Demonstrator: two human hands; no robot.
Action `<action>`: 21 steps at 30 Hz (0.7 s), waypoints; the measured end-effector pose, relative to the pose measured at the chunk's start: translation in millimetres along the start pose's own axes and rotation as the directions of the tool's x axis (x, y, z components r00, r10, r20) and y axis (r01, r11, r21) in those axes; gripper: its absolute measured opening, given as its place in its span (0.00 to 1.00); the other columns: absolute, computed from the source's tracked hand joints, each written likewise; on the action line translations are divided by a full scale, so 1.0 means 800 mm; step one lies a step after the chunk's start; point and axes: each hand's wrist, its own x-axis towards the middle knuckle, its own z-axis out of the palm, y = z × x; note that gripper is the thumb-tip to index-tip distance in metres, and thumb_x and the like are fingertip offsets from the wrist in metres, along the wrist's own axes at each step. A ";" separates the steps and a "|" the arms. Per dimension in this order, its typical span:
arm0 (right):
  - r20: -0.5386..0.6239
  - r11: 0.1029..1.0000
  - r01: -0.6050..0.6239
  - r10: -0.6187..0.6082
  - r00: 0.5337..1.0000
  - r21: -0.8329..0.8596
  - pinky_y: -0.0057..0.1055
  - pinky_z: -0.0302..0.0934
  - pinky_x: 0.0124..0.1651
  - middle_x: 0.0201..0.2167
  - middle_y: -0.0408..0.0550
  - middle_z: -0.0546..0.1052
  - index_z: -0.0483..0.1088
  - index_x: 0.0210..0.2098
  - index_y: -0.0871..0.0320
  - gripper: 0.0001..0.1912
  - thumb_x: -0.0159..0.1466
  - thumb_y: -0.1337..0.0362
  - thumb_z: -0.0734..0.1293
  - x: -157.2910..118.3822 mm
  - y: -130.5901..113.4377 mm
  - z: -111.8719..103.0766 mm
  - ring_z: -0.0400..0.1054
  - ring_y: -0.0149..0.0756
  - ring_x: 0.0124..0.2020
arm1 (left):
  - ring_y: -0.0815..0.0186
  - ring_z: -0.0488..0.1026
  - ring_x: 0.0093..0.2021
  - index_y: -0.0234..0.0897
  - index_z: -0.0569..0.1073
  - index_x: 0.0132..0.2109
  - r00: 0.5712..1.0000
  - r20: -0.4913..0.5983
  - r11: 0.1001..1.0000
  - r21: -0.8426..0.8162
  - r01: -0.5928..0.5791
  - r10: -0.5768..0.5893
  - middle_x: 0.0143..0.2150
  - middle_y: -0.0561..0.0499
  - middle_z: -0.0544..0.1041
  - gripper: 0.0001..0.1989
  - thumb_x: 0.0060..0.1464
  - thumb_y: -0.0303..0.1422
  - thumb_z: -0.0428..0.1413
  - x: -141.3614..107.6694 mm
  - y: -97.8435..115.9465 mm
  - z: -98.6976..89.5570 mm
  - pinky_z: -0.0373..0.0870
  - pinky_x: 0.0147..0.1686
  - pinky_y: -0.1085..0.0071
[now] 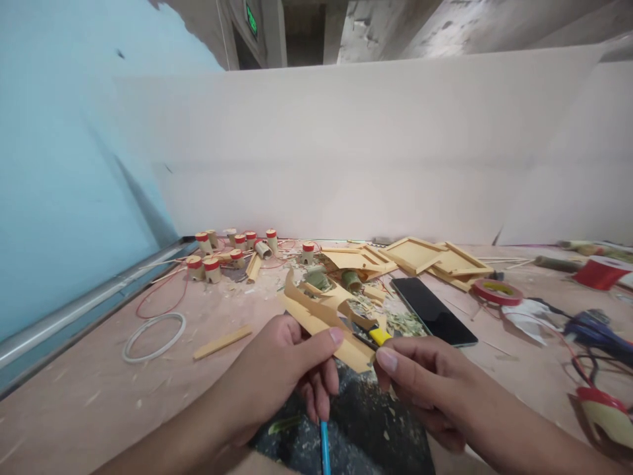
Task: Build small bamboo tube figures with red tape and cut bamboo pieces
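My left hand [301,369] is closed, with its thumb pressed on a tan strip of thin card or veneer [316,320]. Below its fingertips shows a thin blue stick [325,448]; I cannot tell whether the hand grips it. Thumb and fingers of my right hand [425,382] pinch the strip's right end. A yellow-and-black piece [380,335] shows just behind that fingertip, its kind unclear. Beneath both hands lies a dark, scuffed mat [366,422]. Behind the strip are curled tan offcuts [341,297] and green shavings [405,323].
Several small red-topped cylinders [211,269] stand at back left, near a white ring [154,338] and a wood strip [222,342]. Right of the hands are a black phone [432,310], wooden frames [410,254], red tape [497,291] and a red ribbon spool [601,272]. A pale panel [370,152] rises behind.
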 end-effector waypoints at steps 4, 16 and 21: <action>0.021 1.000 0.004 -0.004 1.000 -0.001 0.20 0.45 0.17 0.16 0.29 0.53 0.68 0.32 0.54 0.33 0.65 0.28 0.69 0.001 0.003 0.002 0.41 0.24 0.16 | 0.73 0.66 0.14 0.35 0.74 0.20 1.000 0.010 1.000 0.015 0.012 -0.012 0.15 0.51 0.73 0.32 0.51 0.61 0.65 0.000 0.002 0.004 0.62 0.19 0.77; 0.004 1.000 0.003 -0.003 1.000 -0.004 0.21 0.46 0.17 0.16 0.29 0.55 0.65 0.30 0.54 0.32 0.66 0.31 0.70 0.003 0.010 0.007 0.44 0.23 0.15 | 0.73 0.65 0.14 0.37 0.71 0.18 0.999 0.048 0.998 0.061 0.012 -0.014 0.14 0.51 0.70 0.35 0.49 0.65 0.61 0.002 -0.003 0.013 0.57 0.17 0.77; -0.042 1.000 -0.027 0.028 0.999 0.011 0.23 0.41 0.16 0.14 0.28 0.53 0.63 0.29 0.53 0.37 0.60 0.24 0.69 0.006 0.009 0.015 0.41 0.23 0.15 | 0.73 0.65 0.13 0.37 0.72 0.19 0.999 0.035 0.998 0.063 0.010 -0.012 0.13 0.51 0.70 0.34 0.50 0.64 0.61 0.003 -0.001 0.013 0.57 0.16 0.77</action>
